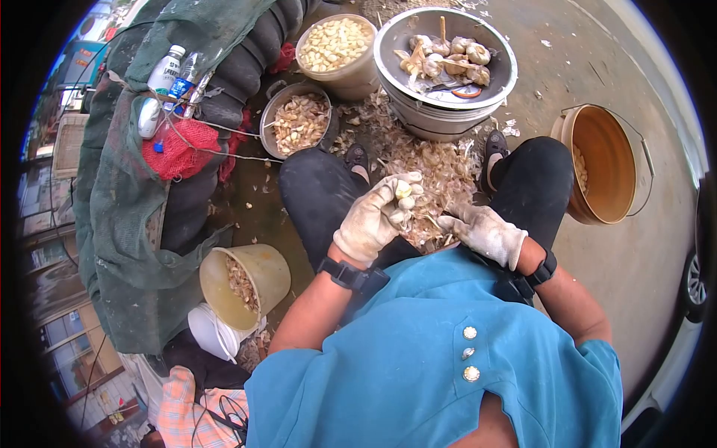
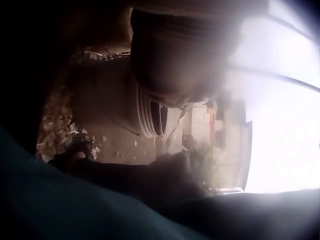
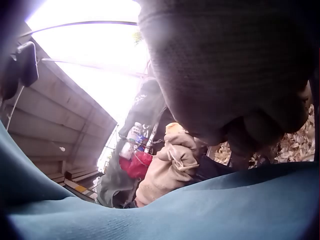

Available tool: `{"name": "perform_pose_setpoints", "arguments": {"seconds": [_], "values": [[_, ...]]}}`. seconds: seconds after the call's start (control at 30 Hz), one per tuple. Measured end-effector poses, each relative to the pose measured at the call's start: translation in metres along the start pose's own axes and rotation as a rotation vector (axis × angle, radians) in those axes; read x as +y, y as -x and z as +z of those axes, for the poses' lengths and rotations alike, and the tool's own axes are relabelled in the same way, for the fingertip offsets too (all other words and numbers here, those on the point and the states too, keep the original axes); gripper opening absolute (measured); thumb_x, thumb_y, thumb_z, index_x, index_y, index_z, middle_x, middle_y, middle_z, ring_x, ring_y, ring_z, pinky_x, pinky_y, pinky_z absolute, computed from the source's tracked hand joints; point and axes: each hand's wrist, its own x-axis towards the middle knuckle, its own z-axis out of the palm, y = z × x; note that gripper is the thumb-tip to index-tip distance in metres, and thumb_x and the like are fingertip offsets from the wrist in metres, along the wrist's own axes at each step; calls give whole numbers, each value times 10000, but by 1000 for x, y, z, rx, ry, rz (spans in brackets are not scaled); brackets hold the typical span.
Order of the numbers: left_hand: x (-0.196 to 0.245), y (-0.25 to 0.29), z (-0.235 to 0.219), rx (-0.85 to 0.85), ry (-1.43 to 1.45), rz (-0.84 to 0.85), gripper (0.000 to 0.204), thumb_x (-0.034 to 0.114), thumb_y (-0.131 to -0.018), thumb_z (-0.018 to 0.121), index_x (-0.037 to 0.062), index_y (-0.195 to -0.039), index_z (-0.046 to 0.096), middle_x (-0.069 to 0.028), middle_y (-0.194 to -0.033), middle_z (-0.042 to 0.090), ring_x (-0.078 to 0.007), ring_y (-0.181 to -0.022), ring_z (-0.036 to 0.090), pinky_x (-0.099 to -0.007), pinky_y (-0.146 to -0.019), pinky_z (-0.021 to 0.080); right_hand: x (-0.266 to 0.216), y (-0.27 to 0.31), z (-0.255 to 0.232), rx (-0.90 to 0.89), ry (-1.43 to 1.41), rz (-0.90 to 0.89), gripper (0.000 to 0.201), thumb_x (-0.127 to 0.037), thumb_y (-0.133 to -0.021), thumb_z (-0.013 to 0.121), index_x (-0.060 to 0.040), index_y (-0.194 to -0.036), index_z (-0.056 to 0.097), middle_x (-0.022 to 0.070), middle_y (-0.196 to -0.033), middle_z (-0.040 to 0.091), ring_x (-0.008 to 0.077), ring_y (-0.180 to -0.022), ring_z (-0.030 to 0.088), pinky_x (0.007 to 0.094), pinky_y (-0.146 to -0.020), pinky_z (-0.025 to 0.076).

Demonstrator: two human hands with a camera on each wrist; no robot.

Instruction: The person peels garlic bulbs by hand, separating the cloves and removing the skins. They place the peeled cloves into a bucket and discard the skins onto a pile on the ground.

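My left hand (image 1: 371,219), in a dirty white knit glove, holds peeled garlic cloves (image 1: 404,191) between thumb and fingers, raised above the lap. In the right wrist view that glove shows beyond with a pale clove (image 3: 175,128) at its top. My right hand (image 1: 489,233), gloved alike, is low between the knees, its fingers pointing toward the left hand; I cannot tell whether it grips anything. Below both hands lies a heap of garlic skins (image 1: 437,175). Whole garlic bulbs (image 1: 448,56) sit in a grey basin (image 1: 388,56) ahead. The left wrist view is dark and blurred.
Beyond the left knee stand a bucket of peeled cloves (image 1: 336,45) and a pot of garlic pieces (image 1: 300,123). A tilted cream bucket (image 1: 269,276) is at the left, a brown bucket (image 1: 609,164) at the right. Bottles (image 1: 166,71) lie on a net-covered pile (image 1: 119,224).
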Motion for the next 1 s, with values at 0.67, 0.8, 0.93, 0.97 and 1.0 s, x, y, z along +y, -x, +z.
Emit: {"name": "perform_pose_setpoints", "arguments": {"seconds": [0.67, 0.8, 0.93, 0.97, 1.0], "values": [[-2, 1, 36, -129, -269, 142, 317, 25, -928, 518, -44, -1236, 545, -157, -1114, 649, -210, -961, 649, -296, -861, 516, -10, -22, 3, -71, -1124, 79, 294, -412, -997, 538, -137, -1063, 617, -40, -804, 580, 14, -589, 419, 173, -453, 278], [-3, -4, 29, -126, -328, 117, 336, 86, -957, 551, -46, -1266, 542, -143, -1152, 630, -223, -976, 649, -332, -883, 533, -11, -20, 1, -141, -1203, 36, 297, -407, -998, 539, -126, -1050, 619, -28, -819, 564, 22, -609, 418, 182, -461, 272], [-9, -6, 32, 61, -490, 180, 263, 46, -931, 562, -45, -1177, 568, -131, -1057, 650, -188, -925, 652, -295, -838, 536, -1, -22, 4, -188, -1276, 20, 303, -400, -1001, 535, -112, -1049, 616, -27, -840, 532, 31, -623, 417, 190, -469, 272], [-9, -7, 31, 110, -475, 179, 222, 27, -917, 571, -40, -1128, 581, -122, -1008, 661, -156, -896, 650, -268, -821, 526, 0, -23, 4, -195, -1283, 11, 303, -397, -1001, 535, -110, -1047, 617, -29, -846, 523, 34, -624, 417, 192, -471, 275], [-9, -8, 29, 110, -475, 178, 222, 27, -917, 571, -40, -1128, 581, -122, -1008, 661, -156, -896, 650, -268, -821, 526, 0, -22, 3, -195, -1284, 11, 303, -397, -1001, 535, -110, -1047, 617, -29, -846, 523, 34, -624, 417, 192, -471, 275]]}}
